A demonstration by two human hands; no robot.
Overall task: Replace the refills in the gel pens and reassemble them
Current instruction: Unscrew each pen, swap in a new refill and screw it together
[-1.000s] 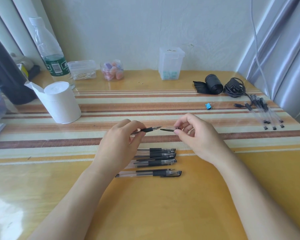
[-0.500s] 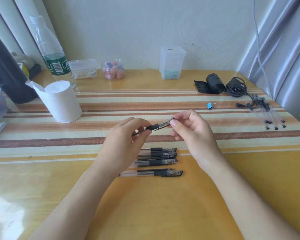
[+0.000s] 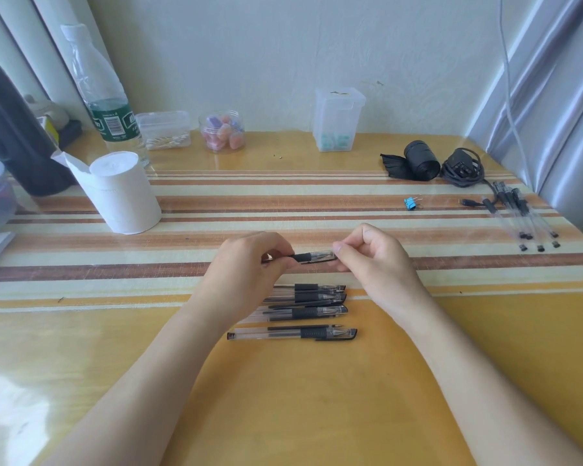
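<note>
I hold a clear gel pen [image 3: 308, 256] with a black grip level above the striped table [image 3: 317, 203]. My left hand [image 3: 246, 267] grips its barrel. My right hand [image 3: 370, 260] pinches the capped end with thumb and forefinger. The cap sits over the tip. Below my hands lie several capped gel pens [image 3: 303, 311] in a row, all pointing right. Another group of clear pens [image 3: 522, 216] lies at the table's right edge.
A paper roll [image 3: 122, 193] stands at the left, with a water bottle [image 3: 98, 92] behind it. Small clear boxes [image 3: 339, 119] and a jar [image 3: 222, 131] line the wall. A black bag roll [image 3: 418, 159], a charger cable [image 3: 461, 166] and a blue binder clip [image 3: 410, 203] lie at the right.
A second ago my right hand held the cap apart from the pen tip. It moved left and the cap now sits over the tip; the pen lies more level.
</note>
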